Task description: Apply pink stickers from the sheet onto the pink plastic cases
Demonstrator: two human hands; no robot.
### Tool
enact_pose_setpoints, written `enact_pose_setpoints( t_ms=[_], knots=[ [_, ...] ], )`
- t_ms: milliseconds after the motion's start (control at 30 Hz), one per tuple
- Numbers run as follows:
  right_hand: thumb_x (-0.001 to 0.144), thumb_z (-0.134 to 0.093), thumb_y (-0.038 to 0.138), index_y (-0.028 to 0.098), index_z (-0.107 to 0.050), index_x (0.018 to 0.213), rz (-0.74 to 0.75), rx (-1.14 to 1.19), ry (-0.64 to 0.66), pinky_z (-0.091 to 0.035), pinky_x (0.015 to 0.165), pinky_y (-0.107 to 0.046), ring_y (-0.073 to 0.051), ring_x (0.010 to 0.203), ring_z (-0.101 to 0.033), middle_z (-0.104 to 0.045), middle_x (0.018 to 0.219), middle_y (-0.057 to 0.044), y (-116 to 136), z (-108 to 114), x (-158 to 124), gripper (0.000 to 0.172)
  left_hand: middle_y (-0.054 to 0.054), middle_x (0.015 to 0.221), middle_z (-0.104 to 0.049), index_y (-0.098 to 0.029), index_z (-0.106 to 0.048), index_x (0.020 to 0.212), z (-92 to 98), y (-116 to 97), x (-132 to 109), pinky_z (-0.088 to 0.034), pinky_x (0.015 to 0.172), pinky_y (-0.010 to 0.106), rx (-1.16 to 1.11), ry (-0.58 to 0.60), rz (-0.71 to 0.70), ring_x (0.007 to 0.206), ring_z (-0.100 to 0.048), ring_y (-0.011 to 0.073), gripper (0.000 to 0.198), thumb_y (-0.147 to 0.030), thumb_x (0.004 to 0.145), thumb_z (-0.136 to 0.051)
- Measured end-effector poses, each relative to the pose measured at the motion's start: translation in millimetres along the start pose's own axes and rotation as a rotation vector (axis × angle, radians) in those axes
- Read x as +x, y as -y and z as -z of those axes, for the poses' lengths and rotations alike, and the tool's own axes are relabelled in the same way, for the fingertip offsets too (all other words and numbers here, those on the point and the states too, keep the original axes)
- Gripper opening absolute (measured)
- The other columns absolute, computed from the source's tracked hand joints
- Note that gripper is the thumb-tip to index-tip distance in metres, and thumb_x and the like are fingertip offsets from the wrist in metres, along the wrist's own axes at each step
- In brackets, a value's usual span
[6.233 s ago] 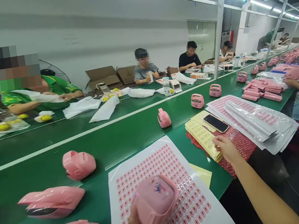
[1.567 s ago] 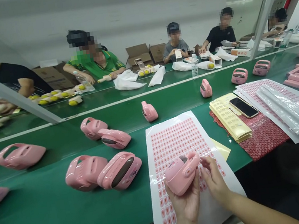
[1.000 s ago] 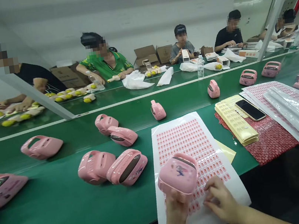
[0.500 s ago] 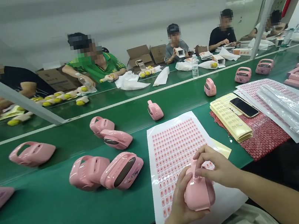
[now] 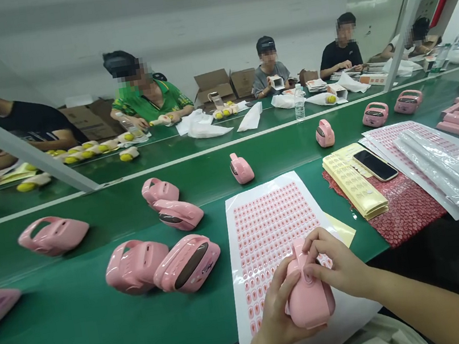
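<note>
A: Status at that frame?
B: Left hand (image 5: 276, 311) was clamped round the pink casing (image 5: 312, 303). Right hand (image 5: 341, 267) had its fingertips pinched on the handle (image 5: 296, 251), with the sticker sheet (image 5: 271, 217) just beyond the fingers. Read as a press-down step.
A: Next move?
B: Judged it needed steady thumb pressure and a firm left grip. A second earlier, the right fingers were on the sheet.

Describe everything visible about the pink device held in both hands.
The pink device looks like glossy moulded plastic, rounded, with a handle at its top end. It is held handle end up over the sticker sheet. The left hand cups its side; the right hand presses fingers on the handle area.
</note>
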State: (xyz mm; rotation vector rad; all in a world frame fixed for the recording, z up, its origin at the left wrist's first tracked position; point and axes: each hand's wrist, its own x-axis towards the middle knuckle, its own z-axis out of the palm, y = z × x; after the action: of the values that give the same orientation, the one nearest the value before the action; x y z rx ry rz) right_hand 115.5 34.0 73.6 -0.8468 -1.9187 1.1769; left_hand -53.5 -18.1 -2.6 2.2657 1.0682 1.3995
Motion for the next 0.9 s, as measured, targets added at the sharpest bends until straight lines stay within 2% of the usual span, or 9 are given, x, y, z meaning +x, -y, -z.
enact_pose_setpoints(
  t_ms=[267, 333, 400, 500, 567, 633, 767, 833, 900],
  knots=[
    [0.081, -0.051, 0.021, 0.018, -0.055, 0.084, 0.480, -0.452, -0.045, -0.046, 0.072, -0.032, -0.018, 0.086, -0.051, -0.053, 0.096, -0.009, 0.2, 4.3, -11.0, 0.005, 0.017, 0.127, -0.037, -0.028, -0.025, 0.131, -1.7, -0.2, -1.0, -0.046, 0.082, 0.046, 0.055, -0.008, -0.021, 0.113, -0.045, 0.0341, 0.087, -0.049, 0.059, -0.068],
    [0.079, -0.055, 0.029, 0.019, -0.053, 0.095, 0.503, -0.529, -0.044, -0.046, 0.075, -0.035, -0.021, 0.092, -0.051, -0.052, 0.106, -0.012, -3.3, 5.2, -13.7, 0.019, 0.017, 0.128, -0.036, -0.027, -0.025, 0.132, -1.6, -0.2, -0.5, -0.047, 0.082, 0.045, 0.060, -0.008, -0.051, 0.114, -0.044, 0.0339, 0.085, -0.047, 0.061, -0.068],
    [0.075, -0.060, 0.037, 0.019, -0.044, 0.113, 0.436, -0.495, -0.026, -0.043, 0.084, -0.039, -0.025, 0.104, -0.047, -0.046, 0.117, -0.015, -7.4, 7.1, -14.3, 0.045, 0.018, 0.131, -0.032, -0.025, -0.025, 0.132, -1.0, -0.6, 0.9, -0.047, 0.082, 0.044, 0.066, 0.007, -0.105, 0.116, -0.042, 0.0335, 0.082, -0.046, 0.065, -0.065],
    [0.068, -0.064, 0.045, 0.018, -0.028, 0.128, 0.249, -0.345, 0.109, -0.031, 0.098, -0.045, -0.029, 0.124, -0.029, -0.031, 0.132, -0.017, -10.0, 10.7, -11.3, 0.075, 0.018, 0.133, -0.028, -0.024, -0.022, 0.134, 1.5, -3.3, 4.8, -0.045, 0.085, 0.044, 0.060, 0.053, -0.161, 0.119, -0.037, 0.0333, 0.078, -0.044, 0.070, -0.061],
    [0.068, -0.064, 0.043, 0.020, -0.028, 0.128, 0.132, -0.206, 0.228, -0.028, 0.100, -0.044, -0.028, 0.126, -0.026, -0.029, 0.134, -0.014, -8.3, 12.2, -7.8, 0.074, 0.018, 0.134, -0.027, -0.026, -0.022, 0.134, 3.9, -6.0, 7.6, -0.044, 0.086, 0.044, 0.051, 0.082, -0.171, 0.120, -0.036, 0.0331, 0.075, -0.044, 0.071, -0.060],
    [0.070, -0.062, 0.040, 0.021, -0.031, 0.125, 0.053, -0.053, 0.289, -0.032, 0.098, -0.040, -0.024, 0.120, -0.034, -0.035, 0.129, -0.012, -6.0, 12.8, -3.1, 0.066, 0.017, 0.135, -0.026, -0.026, -0.022, 0.134, 5.9, -8.6, 9.7, -0.043, 0.087, 0.044, 0.038, 0.093, -0.170, 0.120, -0.036, 0.0327, 0.074, -0.043, 0.072, -0.059],
    [0.078, -0.050, 0.047, 0.019, -0.043, 0.110, -0.039, 0.165, 0.213, -0.036, 0.091, -0.037, -0.020, 0.105, -0.045, -0.047, 0.110, -0.009, -14.6, 15.6, 10.2, 0.043, 0.013, 0.137, -0.025, -0.029, -0.024, 0.133, 5.9, -14.0, 8.9, -0.041, 0.090, 0.042, -0.056, 0.097, -0.155, 0.121, -0.036, 0.0321, 0.079, -0.039, 0.067, -0.066],
    [0.078, -0.045, 0.054, 0.018, -0.049, 0.101, -0.074, 0.238, 0.249, -0.038, 0.084, -0.035, -0.019, 0.096, -0.049, -0.051, 0.100, -0.007, -28.1, 18.4, 16.2, 0.043, 0.011, 0.133, -0.033, -0.033, -0.030, 0.130, 3.6, -17.2, 7.2, -0.041, 0.090, 0.043, -0.213, 0.063, -0.073, 0.119, -0.039, 0.0316, 0.076, -0.038, 0.064, -0.069],
    [0.071, -0.052, 0.059, 0.017, -0.051, 0.087, -0.144, 0.324, 0.359, -0.042, 0.068, -0.030, -0.016, 0.077, -0.052, -0.053, 0.083, -0.004, -42.9, 22.0, 20.1, 0.045, 0.008, 0.126, -0.045, -0.038, -0.040, 0.122, 0.0, -18.2, 8.1, -0.042, 0.089, 0.045, -0.454, -0.040, 0.148, 0.115, -0.044, 0.0319, 0.068, -0.041, 0.061, -0.070]
  ],
)
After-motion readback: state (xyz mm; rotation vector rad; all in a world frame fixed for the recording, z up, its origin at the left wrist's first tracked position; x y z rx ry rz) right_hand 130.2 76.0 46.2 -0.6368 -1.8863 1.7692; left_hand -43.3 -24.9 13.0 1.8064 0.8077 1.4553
